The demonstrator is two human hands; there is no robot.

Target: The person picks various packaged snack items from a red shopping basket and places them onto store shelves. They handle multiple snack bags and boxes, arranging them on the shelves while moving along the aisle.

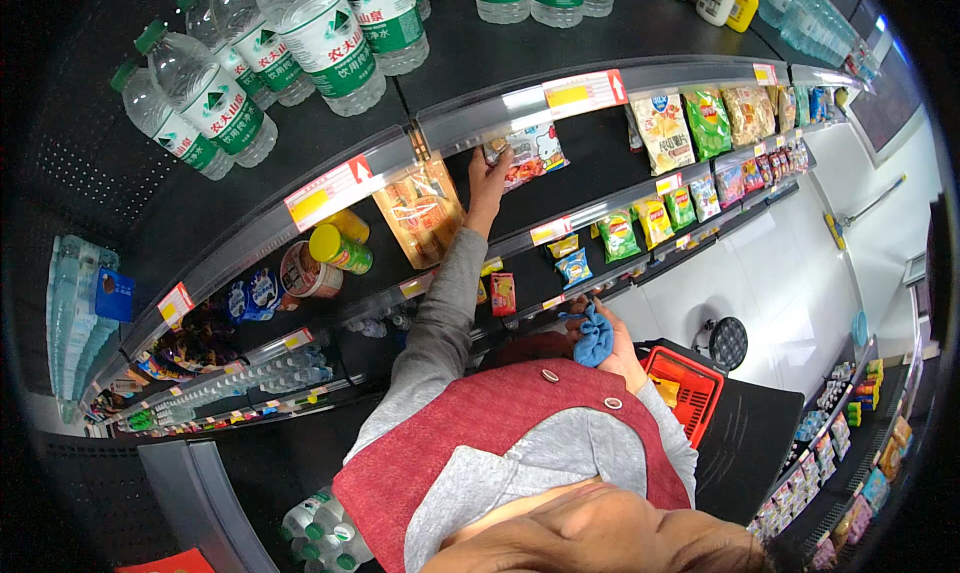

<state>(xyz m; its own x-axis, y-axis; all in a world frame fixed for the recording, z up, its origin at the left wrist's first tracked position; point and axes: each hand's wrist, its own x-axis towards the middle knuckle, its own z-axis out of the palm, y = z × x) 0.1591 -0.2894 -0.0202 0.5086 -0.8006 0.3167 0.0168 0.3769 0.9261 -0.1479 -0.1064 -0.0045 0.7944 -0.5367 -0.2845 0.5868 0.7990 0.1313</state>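
Observation:
My left hand [489, 177] reaches into the shelf in front of me and grips the left part of a printed snack packet [541, 153] with a white cartoon cat on it. Its fingertips are partly hidden by the packet and the shelf edge. A kraft-coloured food package [424, 211] lies just left of that wrist. Held low in front of my chest, my right hand [621, 348] clasps a crumpled blue cloth [594, 336]. Near this hand are a small blue snack bag [574, 267] and a red packet [503, 294] on the lower shelf.
Large water bottles [330, 48] stand on the top shelf, above a clear price-tag rail [480, 119]. Chip bags [660, 134] line the shelves to the right. Behind my right forearm is a red basket [694, 400], with a round black stool [727, 343] beyond it.

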